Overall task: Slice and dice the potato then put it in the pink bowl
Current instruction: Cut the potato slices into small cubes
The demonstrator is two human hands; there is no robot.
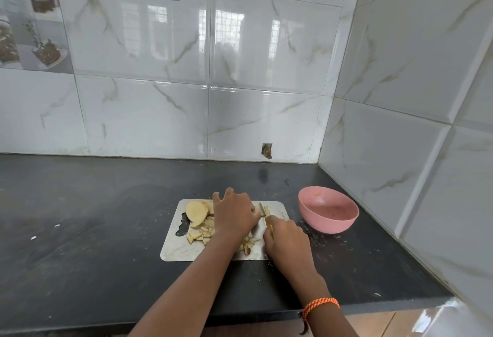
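While the left hand (pixel 234 214) presses potato pieces (pixel 198 234), the right hand's (pixel 286 238) grip pinches the knife (pixel 264 210).

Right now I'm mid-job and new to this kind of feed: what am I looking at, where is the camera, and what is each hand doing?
There is no machine here: a person works with two bare hands. The single picture comes from a camera on their head, looking forward and down at a dark counter in a tiled corner. On it lies a metal cutting board with a large uncut potato piece and small diced pieces. The left hand presses down on potato that it mostly hides. The right hand has its grip round a yellow-handled knife, blade at the left hand's fingers. The pink bowl stands right of the board, holding only small bits.
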